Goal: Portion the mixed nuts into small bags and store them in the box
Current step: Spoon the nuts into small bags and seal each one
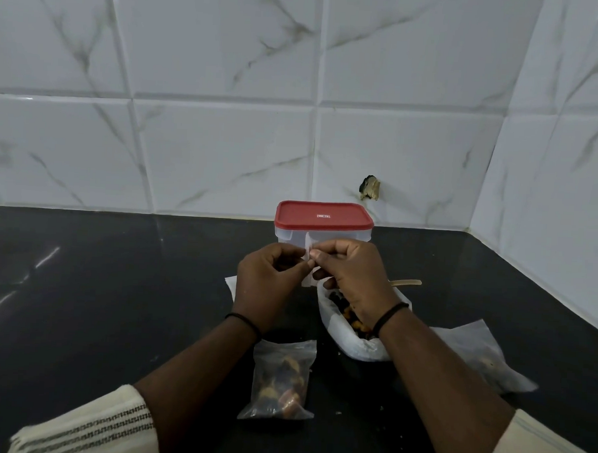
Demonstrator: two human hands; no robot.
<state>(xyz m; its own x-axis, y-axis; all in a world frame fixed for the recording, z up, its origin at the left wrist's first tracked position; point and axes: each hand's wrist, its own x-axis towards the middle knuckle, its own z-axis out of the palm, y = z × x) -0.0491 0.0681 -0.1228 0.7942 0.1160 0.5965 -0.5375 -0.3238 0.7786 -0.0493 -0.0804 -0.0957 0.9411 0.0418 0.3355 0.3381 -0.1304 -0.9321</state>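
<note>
My left hand [271, 269] and right hand [348, 273] each pinch the mouth of an empty small bag [308, 261], held above the open sack of mixed nuts [351, 328] before the red-lidded box [323, 225]. I should part the lips evenly, since thin plastic clings.

The right hand [348, 280] covers much of the open white bag of mixed nuts [351, 334], so only a few pieces show beside the wrist, and the forearm hides the near-left part of the filled bag [487, 358] toward the worktop's right edge, whose contents are too blurred to tell. Only the handle end of a pale utensil [406, 282] shows past the right hand, and the left hand [268, 279] hides most of a clear bag [231, 282] lying behind it. The small empty bag [308, 257] pinched between both hands is edge-on and see-through, so whether its mouth is open cannot be told, and the label on the box's red lid [323, 216] is too small to read.
</note>
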